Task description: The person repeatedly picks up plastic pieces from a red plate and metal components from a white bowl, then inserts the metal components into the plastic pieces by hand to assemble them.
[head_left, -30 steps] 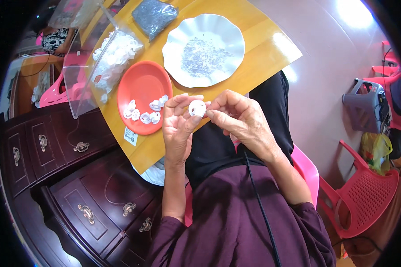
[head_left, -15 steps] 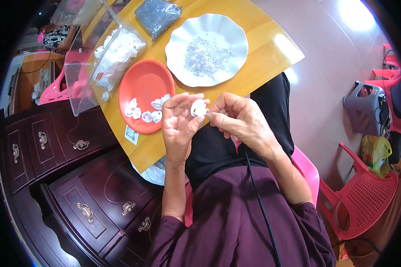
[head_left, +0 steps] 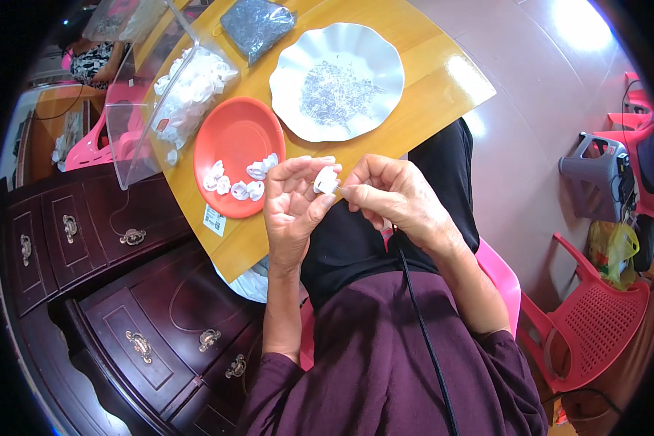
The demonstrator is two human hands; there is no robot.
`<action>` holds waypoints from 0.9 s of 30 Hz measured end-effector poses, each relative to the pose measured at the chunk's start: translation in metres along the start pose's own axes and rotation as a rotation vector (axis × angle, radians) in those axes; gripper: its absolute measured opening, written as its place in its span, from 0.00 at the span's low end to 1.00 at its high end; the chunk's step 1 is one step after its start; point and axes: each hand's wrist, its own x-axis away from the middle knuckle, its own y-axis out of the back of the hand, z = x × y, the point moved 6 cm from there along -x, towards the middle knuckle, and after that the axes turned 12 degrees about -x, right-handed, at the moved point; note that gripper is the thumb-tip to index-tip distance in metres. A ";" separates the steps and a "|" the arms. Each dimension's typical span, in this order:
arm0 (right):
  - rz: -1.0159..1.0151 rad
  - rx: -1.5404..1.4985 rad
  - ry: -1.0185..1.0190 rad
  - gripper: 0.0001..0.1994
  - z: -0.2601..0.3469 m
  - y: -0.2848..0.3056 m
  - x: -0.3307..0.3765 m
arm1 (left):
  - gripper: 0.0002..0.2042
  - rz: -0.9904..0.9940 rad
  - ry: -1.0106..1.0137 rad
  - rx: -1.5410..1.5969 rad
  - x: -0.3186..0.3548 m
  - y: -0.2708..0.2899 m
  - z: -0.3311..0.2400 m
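Note:
My left hand is closed on a small round white plastic part, gripped between thumb and fingers just above my lap. From the right, my right hand pinches a tiny thin silvery pin against that part; how deep it sits cannot be made out. Several similar white parts lie in the near half of an orange-red plate, left of my left hand. Beyond my hands, a white scalloped dish holds a heap of small thin silvery pieces.
A clear bin of loose white parts is at the table's left, with a dark-filled plastic bag behind. Dark wooden drawers flank me on the left. Right are a pink chair and a grey stool.
The white part has turned in my left fingers, its side now showing more. My right hand has shifted slightly, and the pin between its fingertips and the part shows more.

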 end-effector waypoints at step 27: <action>0.040 -0.131 -0.040 0.09 -0.004 0.003 0.002 | 0.24 0.045 -0.130 -0.150 0.001 -0.002 -0.003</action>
